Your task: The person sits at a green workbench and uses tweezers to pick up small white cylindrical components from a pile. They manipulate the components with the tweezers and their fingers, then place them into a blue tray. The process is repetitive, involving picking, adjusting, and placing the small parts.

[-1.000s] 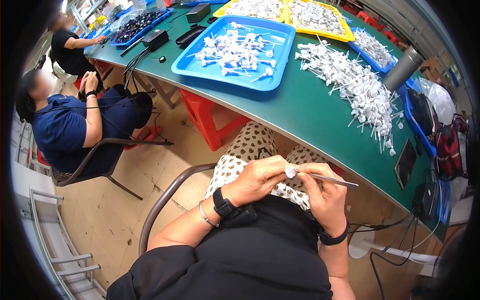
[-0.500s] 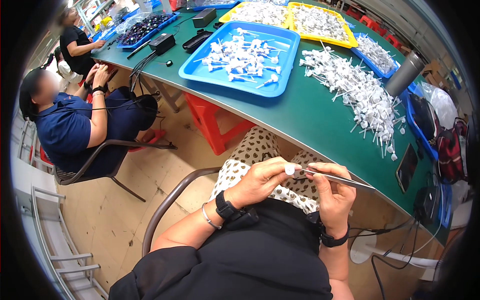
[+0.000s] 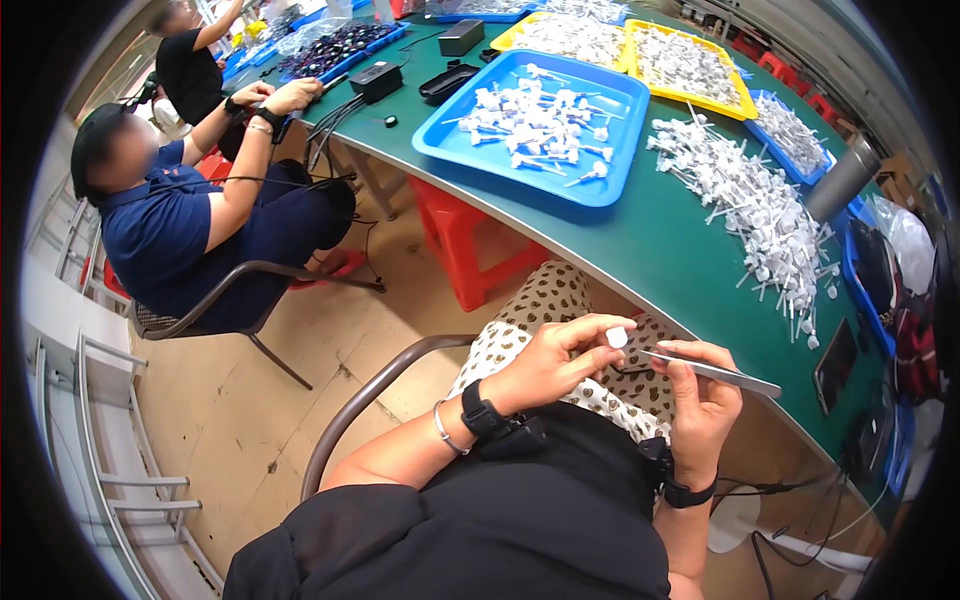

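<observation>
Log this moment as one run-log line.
left hand: pinches small white part | right hand: holds tweezers, tip at part | place: over lap, beside green table | nearby: blue tray, loose white pile

Black top, spotted cream trousers [image 3: 545, 305]; left wrist: black watch [image 3: 478, 412], silver bangle [image 3: 441, 429]; right wrist: black band [image 3: 688, 493].

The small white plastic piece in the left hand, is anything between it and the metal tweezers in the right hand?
Nothing visible: the small white plastic piece sits at the tip of the slim metal tweezers, over the lap.
</observation>
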Available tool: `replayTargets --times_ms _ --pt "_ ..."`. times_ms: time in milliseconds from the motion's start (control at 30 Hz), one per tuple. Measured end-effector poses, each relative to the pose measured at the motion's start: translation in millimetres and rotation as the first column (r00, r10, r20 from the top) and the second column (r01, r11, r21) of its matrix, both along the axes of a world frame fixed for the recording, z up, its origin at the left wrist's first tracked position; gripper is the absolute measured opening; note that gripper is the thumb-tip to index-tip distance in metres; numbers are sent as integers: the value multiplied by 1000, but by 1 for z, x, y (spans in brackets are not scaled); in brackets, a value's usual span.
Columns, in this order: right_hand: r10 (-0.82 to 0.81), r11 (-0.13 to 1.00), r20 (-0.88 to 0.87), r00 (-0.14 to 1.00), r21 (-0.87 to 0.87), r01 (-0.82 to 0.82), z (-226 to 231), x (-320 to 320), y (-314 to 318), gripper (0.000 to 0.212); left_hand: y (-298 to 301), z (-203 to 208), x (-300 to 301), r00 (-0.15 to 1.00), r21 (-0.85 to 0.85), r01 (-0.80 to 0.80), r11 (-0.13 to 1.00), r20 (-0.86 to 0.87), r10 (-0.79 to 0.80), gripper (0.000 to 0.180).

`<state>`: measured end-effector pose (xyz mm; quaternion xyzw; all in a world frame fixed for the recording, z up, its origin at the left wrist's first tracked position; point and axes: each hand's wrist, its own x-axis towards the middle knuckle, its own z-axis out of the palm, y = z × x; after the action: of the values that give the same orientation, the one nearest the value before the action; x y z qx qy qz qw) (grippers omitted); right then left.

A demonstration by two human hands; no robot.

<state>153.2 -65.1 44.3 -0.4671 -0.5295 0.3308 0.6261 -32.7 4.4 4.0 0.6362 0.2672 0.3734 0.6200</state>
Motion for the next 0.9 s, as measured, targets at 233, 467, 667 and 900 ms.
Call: replayTargets --times_ms 233,467,667,900 --pt "30 999 -33 999 18 -29 -6 2 2 16 -1 -1 3 1000 30 6 1000 12 -6 31" --pt "15 999 -31 999 29 -14 -3 7 2 15 7 9 2 997 224 -63 973 -18 69 29" --pt "-30 998 -95 995 61 35 4 17 2 15 99 86 -28 880 587 -361 724 -42 473 19" --pt "-39 997 -123 992 65 47 9 21 4 14 218 90 -48 511 997 -74 19 21 859 43"
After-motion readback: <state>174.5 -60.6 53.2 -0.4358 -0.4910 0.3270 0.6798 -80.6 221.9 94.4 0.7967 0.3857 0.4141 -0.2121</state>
